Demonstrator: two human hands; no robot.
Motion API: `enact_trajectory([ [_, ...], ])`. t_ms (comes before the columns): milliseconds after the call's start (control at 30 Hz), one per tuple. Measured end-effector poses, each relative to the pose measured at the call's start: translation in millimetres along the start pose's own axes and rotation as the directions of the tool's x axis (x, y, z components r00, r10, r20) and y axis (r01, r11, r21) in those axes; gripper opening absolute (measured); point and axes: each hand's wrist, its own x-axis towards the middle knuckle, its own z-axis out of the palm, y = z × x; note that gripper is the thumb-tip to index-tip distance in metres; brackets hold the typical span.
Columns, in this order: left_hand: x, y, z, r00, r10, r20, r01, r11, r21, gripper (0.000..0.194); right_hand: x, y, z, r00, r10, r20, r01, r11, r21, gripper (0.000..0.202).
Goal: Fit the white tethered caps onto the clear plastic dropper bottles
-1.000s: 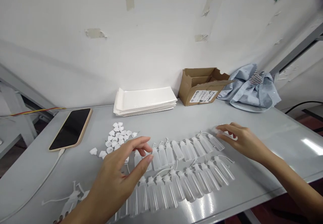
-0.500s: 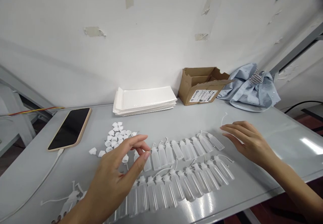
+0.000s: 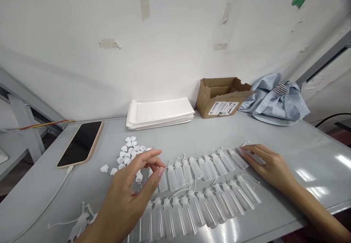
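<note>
My right hand (image 3: pixel 271 162) is at the right end of the back row, its fingers over a small clear plastic squeeze bottle (image 3: pixel 256 156) with a thin white tube, partly hidden under the hand. My left hand (image 3: pixel 134 195) hovers over the left end of the rows, fingers curved and thumb apart, with nothing visible in it. Beside it runs the back row of small bottles (image 3: pixel 196 169). In front lies a row of longer clear bottles (image 3: pixel 197 208), several with bent white tubes. A loose group of white caps (image 3: pixel 127 155) lies beyond my left hand, which covers part of it.
A phone (image 3: pixel 80 144) on a white cable (image 3: pixel 56 192) lies at left. White padded envelopes (image 3: pixel 161 111) are stacked against the wall, near an open cardboard box (image 3: pixel 223 98) and crumpled blue cloth (image 3: pixel 276 98). More tubed bottles (image 3: pixel 79 224) lie at front left on the grey table (image 3: pixel 216 131).
My right hand has lowered the tubed bottle onto the table at the end of the back row. My left hand keeps nearly the same pose. The view has shifted slightly.
</note>
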Motion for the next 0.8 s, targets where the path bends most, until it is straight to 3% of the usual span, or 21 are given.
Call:
enact_trajectory([
  [133,-0.2,0.7,-0.9,1.0,0.004,0.005,-0.004,1.0,0.013,0.025,-0.7,0.5,2.4,1.0,-0.014,0.003,0.014,1.0,0.002,0.022],
  [367,-1.6,4.4,-0.3,0.993,-0.113,-0.012,0.113,0.994,0.002,0.027,-4.9,1.0,-1.3,0.999,0.007,0.04,-0.004,0.998,-0.058,0.025],
  [500,-0.9,5.0,-0.8,0.991,-0.134,-0.017,0.134,0.991,0.005,0.029,-8.4,7.7,-12.3,0.98,0.077,0.184,-0.075,0.997,-0.018,0.034],
  [633,0.4,4.8,-3.6,0.993,-0.11,-0.045,0.111,0.993,0.029,0.03,-8.3,20.0,-27.9,0.928,0.11,0.356,-0.144,0.987,0.07,0.05],
  [800,1.2,5.7,-5.7,0.994,-0.093,-0.061,0.095,0.995,0.032,0.031,-7.5,29.1,-37.9,0.879,0.132,0.457,-0.238,0.954,0.182,0.068],
])
